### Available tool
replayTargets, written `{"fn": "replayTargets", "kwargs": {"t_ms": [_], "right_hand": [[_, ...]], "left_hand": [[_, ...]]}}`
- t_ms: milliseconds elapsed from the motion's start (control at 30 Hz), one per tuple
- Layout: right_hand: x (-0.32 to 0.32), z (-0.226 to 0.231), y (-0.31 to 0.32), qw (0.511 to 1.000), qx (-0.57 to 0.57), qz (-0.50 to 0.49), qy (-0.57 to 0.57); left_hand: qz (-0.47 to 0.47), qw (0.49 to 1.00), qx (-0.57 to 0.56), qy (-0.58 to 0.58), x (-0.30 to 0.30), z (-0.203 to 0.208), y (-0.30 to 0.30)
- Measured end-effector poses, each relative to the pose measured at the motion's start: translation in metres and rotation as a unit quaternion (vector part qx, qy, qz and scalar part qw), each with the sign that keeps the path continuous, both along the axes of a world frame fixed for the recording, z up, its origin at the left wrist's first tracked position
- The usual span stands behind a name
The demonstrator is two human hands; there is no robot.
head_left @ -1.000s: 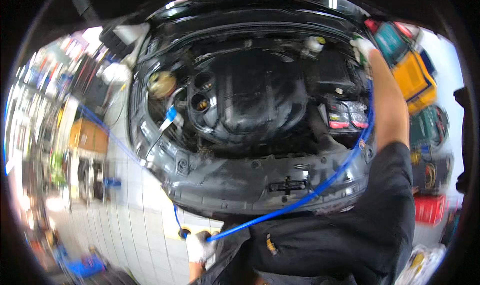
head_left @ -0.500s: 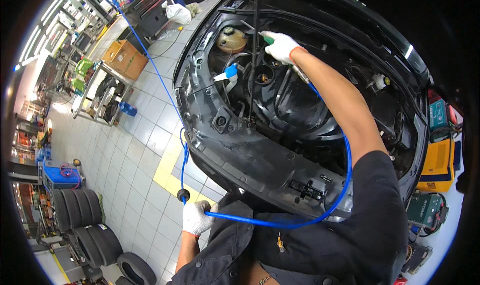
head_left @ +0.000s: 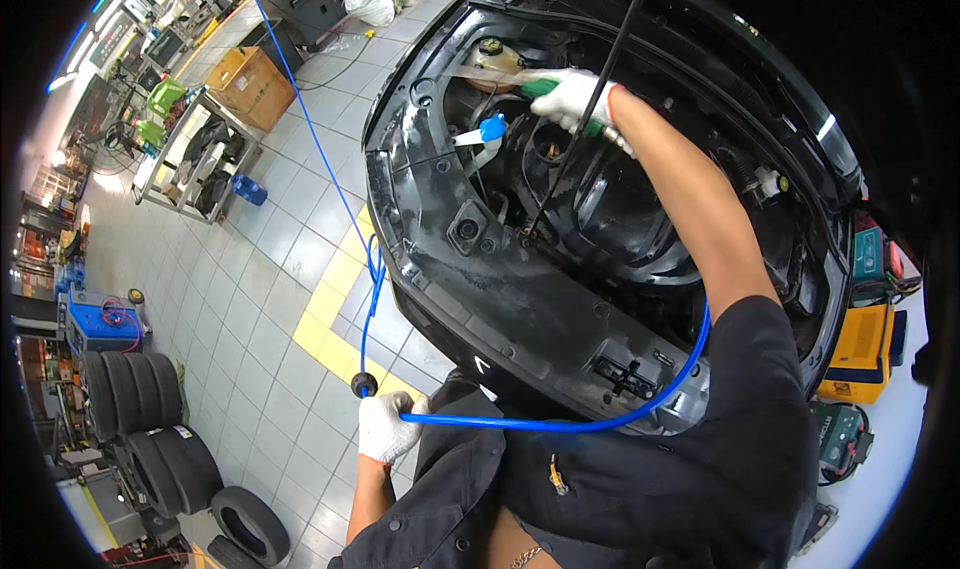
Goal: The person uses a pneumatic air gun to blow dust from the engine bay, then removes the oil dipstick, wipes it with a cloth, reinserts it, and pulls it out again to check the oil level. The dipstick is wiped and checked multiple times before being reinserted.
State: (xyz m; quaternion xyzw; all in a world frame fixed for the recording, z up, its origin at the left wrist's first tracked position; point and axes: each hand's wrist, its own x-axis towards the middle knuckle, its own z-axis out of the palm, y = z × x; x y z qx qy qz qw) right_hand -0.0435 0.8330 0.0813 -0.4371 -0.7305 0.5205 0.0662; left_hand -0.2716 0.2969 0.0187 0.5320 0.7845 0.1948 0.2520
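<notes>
I stand at a black car's open engine bay. My right hand, in a white glove, reaches far in and grips a green-handled tool beside the pale fluid reservoir. A blue-capped part sits just below the hand. A black prop rod crosses in front of the wrist. My left hand, also gloved, is down by my hip, closed around a blue hose. The hose loops across my dark shirt toward the right arm and also runs away over the floor tiles.
Stacked tyres lie at the lower left beside a blue machine. A metal cart and a cardboard box stand farther off. A yellow floor marking lies by the bumper. Yellow equipment sits to the right.
My right hand has swung from the right side of the engine bay over to the reservoir at its left rear. My left hand has kept hold of the blue hose.
</notes>
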Motion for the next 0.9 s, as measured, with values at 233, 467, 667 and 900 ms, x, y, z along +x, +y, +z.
{"fn": "replayTargets", "kwargs": {"t_ms": [233, 467, 667, 900], "right_hand": [[-0.033, -0.018, 0.012, 0.992, 0.127, 0.017, 0.011], [-0.047, -0.016, 0.072, 0.981, 0.188, -0.057, -0.011], [-0.034, 0.004, 0.028, 0.995, -0.012, 0.091, 0.038], [0.054, 0.025, -0.048, 0.987, 0.012, 0.145, -0.075]], "left_hand": [[-0.043, 0.996, -0.067, 0.047, 0.004, 0.007, 0.006], [-0.016, 0.996, -0.067, 0.059, 0.003, 0.002, -0.004], [0.012, 0.999, -0.044, 0.015, 0.005, 0.000, -0.001], [-0.024, 0.997, -0.063, -0.030, 0.018, 0.003, 0.010]]}}
